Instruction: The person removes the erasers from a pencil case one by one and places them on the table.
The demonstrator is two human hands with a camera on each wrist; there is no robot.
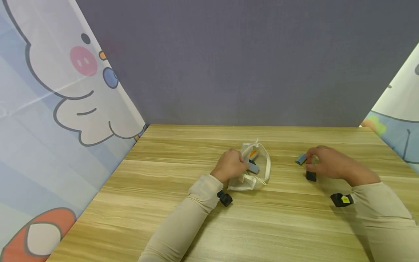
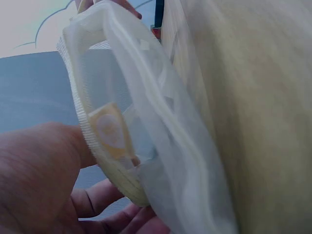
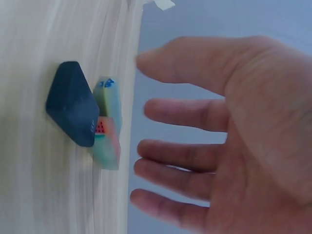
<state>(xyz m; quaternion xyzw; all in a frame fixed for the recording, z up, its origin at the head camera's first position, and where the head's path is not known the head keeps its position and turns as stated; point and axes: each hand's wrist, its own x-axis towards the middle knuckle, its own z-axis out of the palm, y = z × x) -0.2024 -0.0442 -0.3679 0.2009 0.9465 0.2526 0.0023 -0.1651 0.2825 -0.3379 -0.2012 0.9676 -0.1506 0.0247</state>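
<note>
My left hand (image 1: 230,165) grips the near-left rim of a white mesh pouch (image 1: 268,167), thumb on one side and fingers on the other. Inside the pouch lie a grey-blue block (image 1: 253,167) and an orange-and-white piece (image 1: 253,154); the left wrist view shows a yellowish block (image 2: 109,130) with a pale oval through the opening. My right hand (image 3: 243,131), fingers extended and apart from the thumb, hovers by three small eraser-like blocks: a black slanted one (image 3: 73,105), a blue-green one (image 3: 112,100) and a watermelon-patterned one (image 3: 106,148). It holds nothing visible.
A wood-grain table (image 1: 157,174) carries everything. A grey panel (image 1: 229,65) rises along its back edge, and cartoon-printed cloth (image 1: 39,145) hangs at the left and right sides. Black wrist cameras (image 1: 341,200) sit under both cuffs.
</note>
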